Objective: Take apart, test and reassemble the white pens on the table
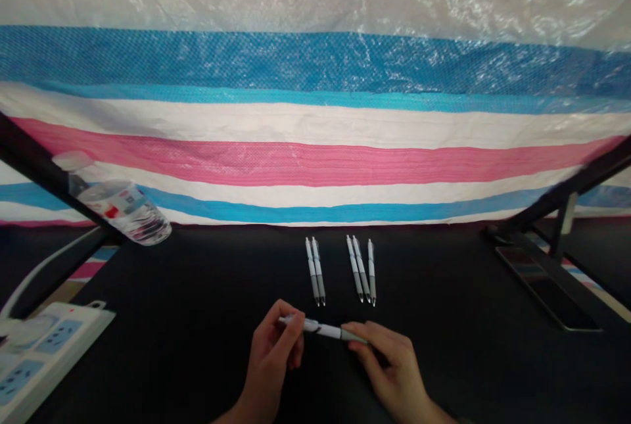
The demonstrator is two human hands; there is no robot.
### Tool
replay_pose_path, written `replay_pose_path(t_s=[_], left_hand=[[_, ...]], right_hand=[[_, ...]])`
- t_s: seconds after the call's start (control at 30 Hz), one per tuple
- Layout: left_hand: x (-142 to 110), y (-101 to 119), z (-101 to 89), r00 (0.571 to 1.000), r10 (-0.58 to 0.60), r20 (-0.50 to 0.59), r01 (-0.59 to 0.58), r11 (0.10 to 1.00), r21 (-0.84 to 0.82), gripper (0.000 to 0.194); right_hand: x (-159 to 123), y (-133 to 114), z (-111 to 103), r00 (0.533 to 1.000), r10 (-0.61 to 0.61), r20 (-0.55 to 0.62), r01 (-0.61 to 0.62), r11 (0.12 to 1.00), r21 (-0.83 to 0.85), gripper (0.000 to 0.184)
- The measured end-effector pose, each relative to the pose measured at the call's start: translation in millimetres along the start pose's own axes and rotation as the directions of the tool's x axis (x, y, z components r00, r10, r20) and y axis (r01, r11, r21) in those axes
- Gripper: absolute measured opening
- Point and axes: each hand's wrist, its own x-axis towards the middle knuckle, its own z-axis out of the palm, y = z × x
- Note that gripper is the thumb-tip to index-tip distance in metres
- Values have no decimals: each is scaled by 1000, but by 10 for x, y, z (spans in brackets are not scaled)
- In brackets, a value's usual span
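Observation:
Both of my hands hold one white and grey pen (pixel 323 329) crosswise just above the black table (pixel 197 319). My left hand (pixel 272 358) pinches its left end with closed fingers. My right hand (pixel 392 368) grips the grey right end, fingers closed too. Beyond them lie two groups of similar pens, pointing toward me: a pair (pixel 315 271) on the left and three pens (pixel 361 269) on the right.
A clear water bottle (pixel 121 207) stands at the back left. A white power strip (pixel 34 352) with a cable sits at the left edge. A phone (pixel 547 289) lies at the right by a black stand. A striped plastic sheet (pixel 315 141) hangs behind the table.

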Motion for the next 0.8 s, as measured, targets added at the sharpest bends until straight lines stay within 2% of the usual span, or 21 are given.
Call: replay_pose_path(t_s=[0.1, 0.17, 0.3, 0.4, 0.53, 0.67, 0.8], left_hand=[[-4, 0, 13, 1000, 6, -14, -6, 1000, -17, 34], [1, 19, 18, 1000, 1, -8, -2, 999, -53, 33], [18, 54, 15, 1000, -17, -3, 17, 993, -121, 33], [27, 45, 2, 999, -16, -33, 11, 992, -128, 29], [32, 15, -15, 998, 14, -55, -20, 993, -112, 27], [31, 8, -26, 998, 22, -61, -30, 992, -124, 28], [24, 27, -25, 998, 23, -57, -31, 990, -141, 27]], right_hand=[[18, -12, 21, 985, 168, 42, -170, 983, 69, 26], [32, -18, 32, 951, 283, 123, -300, 941, 156, 35], [62, -29, 17, 893, 397, 211, -446, 843, 300, 50], [75, -45, -7, 886, 408, 223, -460, 837, 297, 54], [59, -53, -12, 904, 372, 211, -422, 855, 301, 43], [41, -51, 4, 869, 404, 287, -484, 815, 318, 53], [54, -64, -6, 892, 373, 255, -445, 822, 355, 44]])
